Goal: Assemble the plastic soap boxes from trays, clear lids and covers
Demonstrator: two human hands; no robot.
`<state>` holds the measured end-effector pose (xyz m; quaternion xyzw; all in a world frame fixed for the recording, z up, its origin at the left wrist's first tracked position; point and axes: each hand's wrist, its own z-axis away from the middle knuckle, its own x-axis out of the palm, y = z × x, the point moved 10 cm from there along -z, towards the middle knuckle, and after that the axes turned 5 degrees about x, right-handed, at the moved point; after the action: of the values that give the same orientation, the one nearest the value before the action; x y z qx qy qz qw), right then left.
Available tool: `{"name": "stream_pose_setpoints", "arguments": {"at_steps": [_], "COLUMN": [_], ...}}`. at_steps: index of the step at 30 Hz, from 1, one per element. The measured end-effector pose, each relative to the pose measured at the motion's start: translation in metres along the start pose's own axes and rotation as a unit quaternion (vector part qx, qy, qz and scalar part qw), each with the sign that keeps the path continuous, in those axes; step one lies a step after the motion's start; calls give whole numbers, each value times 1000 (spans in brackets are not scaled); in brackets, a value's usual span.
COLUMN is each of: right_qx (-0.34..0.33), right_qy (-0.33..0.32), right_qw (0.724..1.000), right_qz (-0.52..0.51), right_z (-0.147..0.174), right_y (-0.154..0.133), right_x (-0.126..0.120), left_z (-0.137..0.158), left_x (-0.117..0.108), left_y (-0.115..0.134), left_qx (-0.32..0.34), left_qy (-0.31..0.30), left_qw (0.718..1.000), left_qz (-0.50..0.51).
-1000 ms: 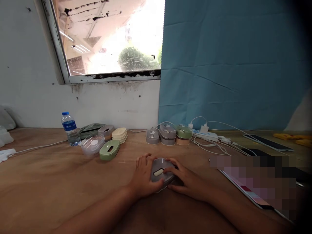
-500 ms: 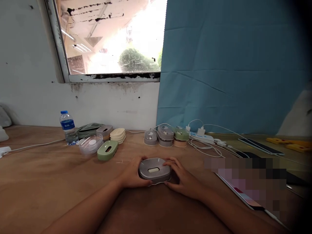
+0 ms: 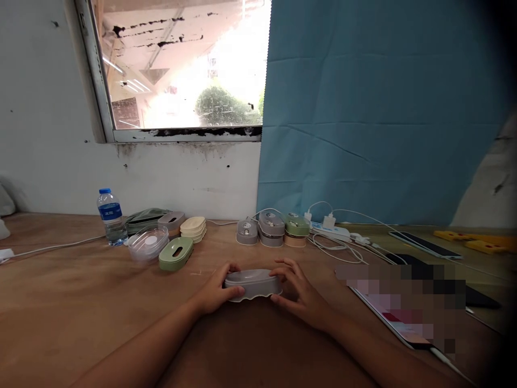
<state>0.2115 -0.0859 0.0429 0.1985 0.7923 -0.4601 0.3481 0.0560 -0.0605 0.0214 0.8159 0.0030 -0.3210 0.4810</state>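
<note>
A grey oval soap box (image 3: 253, 284) is between my two hands at the middle of the table. Along its lower edge runs a thin, wavy cream rim, and its long side faces me. My left hand (image 3: 216, 288) grips the left end, thumb across the front and fingers behind. At the right end, my right hand (image 3: 297, 291) has its fingertips on the top edge and its thumb low by the rim. The slot in the top cannot be made out.
Behind stand several closed soap boxes (image 3: 271, 226), a green slotted lid (image 3: 176, 254), stacked cream trays (image 3: 194, 229), clear plastic covers (image 3: 148, 242) and a water bottle (image 3: 112, 218). To the right lie a power strip (image 3: 329, 231), cables and a phone (image 3: 396, 318).
The soap box has tipped so its side shows more and its slotted top less. My left thumb has moved up onto its front. The whole view has shifted slightly.
</note>
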Motion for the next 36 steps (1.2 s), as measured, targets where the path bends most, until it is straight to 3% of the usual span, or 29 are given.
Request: {"name": "stream_pose_setpoints", "arguments": {"at_steps": [7, 15, 22, 36], "right_qx": [44, 39, 45, 52], "right_qy": [-56, -141, -140, -159], "right_qw": [980, 943, 936, 951], "right_qz": [-185, -300, -319, -260], "right_z": [-8, -5, -4, 0], "right_y": [25, 14, 20, 20], "right_x": [19, 29, 30, 32], "left_z": [0, 3, 1, 2], "left_x": [3, 4, 3, 3], "left_y": [-2, 5, 5, 6], "left_qx": [-16, -27, -11, -3], "left_qy": [5, -6, 1, -8], "left_qw": [999, 999, 1000, 1000], "left_qz": [29, 29, 2, 20]}}
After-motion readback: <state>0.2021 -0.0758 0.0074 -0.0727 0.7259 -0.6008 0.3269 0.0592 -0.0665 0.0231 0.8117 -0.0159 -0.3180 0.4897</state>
